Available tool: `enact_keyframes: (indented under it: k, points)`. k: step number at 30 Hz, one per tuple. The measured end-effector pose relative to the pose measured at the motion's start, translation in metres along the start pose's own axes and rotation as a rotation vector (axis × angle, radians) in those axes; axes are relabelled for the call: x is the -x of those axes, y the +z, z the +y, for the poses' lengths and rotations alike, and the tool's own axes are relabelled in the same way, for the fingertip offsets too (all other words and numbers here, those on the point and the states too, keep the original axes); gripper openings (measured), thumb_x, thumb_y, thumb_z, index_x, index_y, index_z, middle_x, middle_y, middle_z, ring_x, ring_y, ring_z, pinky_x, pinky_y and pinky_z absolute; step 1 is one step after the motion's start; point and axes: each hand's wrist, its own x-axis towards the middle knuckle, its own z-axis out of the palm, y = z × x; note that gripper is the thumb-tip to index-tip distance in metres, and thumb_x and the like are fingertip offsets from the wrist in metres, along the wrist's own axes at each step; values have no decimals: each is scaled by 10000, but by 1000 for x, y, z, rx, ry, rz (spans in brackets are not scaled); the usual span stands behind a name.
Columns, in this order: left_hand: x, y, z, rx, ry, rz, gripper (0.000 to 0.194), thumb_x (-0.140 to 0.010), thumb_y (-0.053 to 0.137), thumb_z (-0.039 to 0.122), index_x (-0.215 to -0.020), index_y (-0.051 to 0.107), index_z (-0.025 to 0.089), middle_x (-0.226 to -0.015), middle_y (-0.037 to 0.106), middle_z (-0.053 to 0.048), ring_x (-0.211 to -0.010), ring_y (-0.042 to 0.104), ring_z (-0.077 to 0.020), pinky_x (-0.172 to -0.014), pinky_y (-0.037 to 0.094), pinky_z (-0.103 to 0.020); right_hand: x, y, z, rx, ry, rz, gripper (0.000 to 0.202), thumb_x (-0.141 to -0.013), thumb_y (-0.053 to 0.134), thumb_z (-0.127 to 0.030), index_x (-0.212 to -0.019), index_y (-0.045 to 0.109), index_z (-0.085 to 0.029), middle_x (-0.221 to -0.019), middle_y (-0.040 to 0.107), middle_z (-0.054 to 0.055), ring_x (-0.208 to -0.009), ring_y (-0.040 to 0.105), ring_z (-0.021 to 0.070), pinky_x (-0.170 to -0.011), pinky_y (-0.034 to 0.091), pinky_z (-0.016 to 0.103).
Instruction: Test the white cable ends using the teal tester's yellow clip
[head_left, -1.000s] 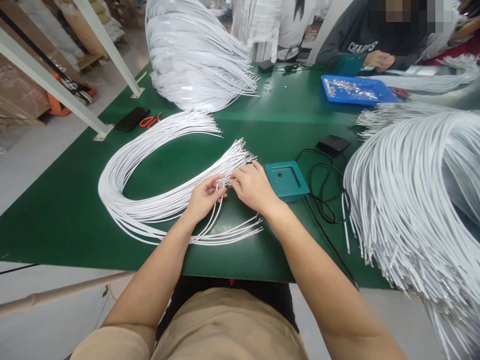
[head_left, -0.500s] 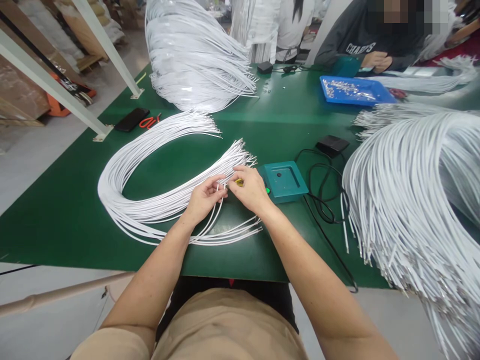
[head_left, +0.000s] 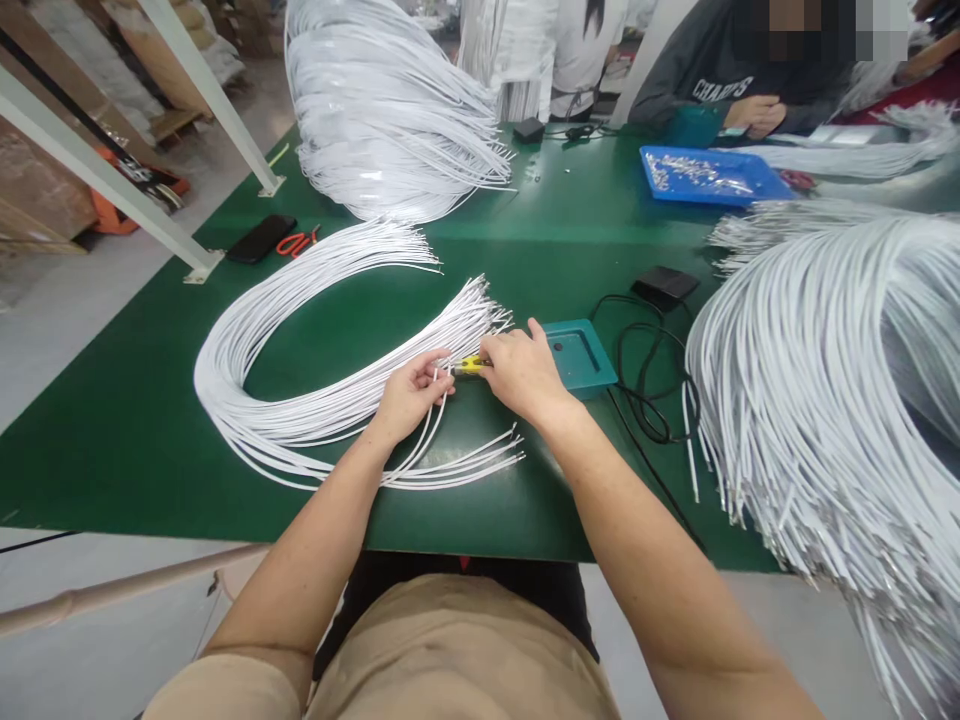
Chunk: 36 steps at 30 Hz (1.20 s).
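My left hand [head_left: 411,395] is closed in a pinch on a couple of white cables [head_left: 430,432], which hang from its fingers toward me. Just right of those fingertips is a small yellow tool [head_left: 471,366] with a dark end pointing left. My right hand [head_left: 525,370] has its fingers curled at the tool's right end, one finger raised; its grip is partly hidden. A curved bundle of white cables [head_left: 225,365] with metal-tipped ends lies behind my left hand. A few separate cables [head_left: 457,478] lie nearer to me. Beyond my right hand, a teal device [head_left: 589,360] is partly covered.
A large cable pile [head_left: 390,110] stands at the back, and another [head_left: 810,340] at the right. Black cords [head_left: 637,400] and a black pedal-like block [head_left: 666,287] lie right of the device. A blue tray [head_left: 712,180] holds small parts. A co-worker [head_left: 742,100] sits opposite. Orange-handled scissors [head_left: 294,243] and a phone [head_left: 261,240] lie left.
My right hand has shifted right, away from my left fingertips, and more of the yellow tool shows. My left hand stays in place with the cables.
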Motion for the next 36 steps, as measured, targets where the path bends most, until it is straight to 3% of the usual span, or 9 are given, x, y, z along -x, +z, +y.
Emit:
enact_keyframes:
  k: [6,12,20,23,25,29,33,36]
  points:
    - [-2,3,-4,-61,-2,1,462,-703,700,260,-1136,590,142,-720,566,20,-647,642,-122,-506,474,-191,1,6,16,52,-85,-19,124,-774,573,-94,-859,615,-175,-840,689,54,-878,580,214,-1081,183,446]
    - [-4,5,-6,-115,5,67,458,-693,679,234,-1131,597,127,-695,586,18,-631,631,-120,-510,478,-200,-4,9,17,47,-111,33,183,-764,506,-61,-746,642,-182,-705,647,55,-863,524,211,-1063,229,388]
    - [-8,4,-17,-190,-10,84,461,-676,688,218,-1126,626,142,-692,629,7,-618,641,-132,-524,492,-222,-4,9,14,67,-100,32,179,-760,516,-63,-779,654,-175,-679,642,61,-849,534,217,-1056,269,397]
    - [-7,4,-15,-180,-20,74,471,-685,683,230,-1140,616,133,-697,625,4,-631,650,-138,-521,496,-220,1,4,12,43,-81,38,115,-808,550,-141,-839,656,-172,-776,683,73,-942,547,239,-1098,203,480]
    - [-6,5,-13,-174,-21,72,469,-688,681,233,-1141,615,132,-699,621,5,-634,651,-137,-525,499,-219,7,1,13,31,-18,94,144,-842,560,-209,-943,655,-169,-968,698,98,-1083,518,273,-1109,140,550]
    - [-6,6,-9,-186,-35,69,452,-684,677,228,-1122,621,136,-699,619,6,-642,652,-138,-530,499,-218,20,3,21,93,184,234,370,-876,543,-247,-1227,561,-134,-1356,516,175,-1300,370,349,-1082,142,614]
    - [-4,6,-5,-178,-47,76,452,-684,676,235,-1118,611,127,-699,609,6,-642,646,-139,-525,492,-219,24,8,23,96,217,269,401,-886,525,-242,-1269,531,-120,-1393,468,197,-1332,334,359,-1074,173,608]
    - [-1,3,-2,-159,-45,93,464,-684,685,243,-1124,602,121,-706,602,7,-635,628,-128,-537,486,-219,26,8,6,22,138,326,314,-890,518,-227,-1180,581,-127,-1291,550,181,-1235,433,325,-1059,238,561]
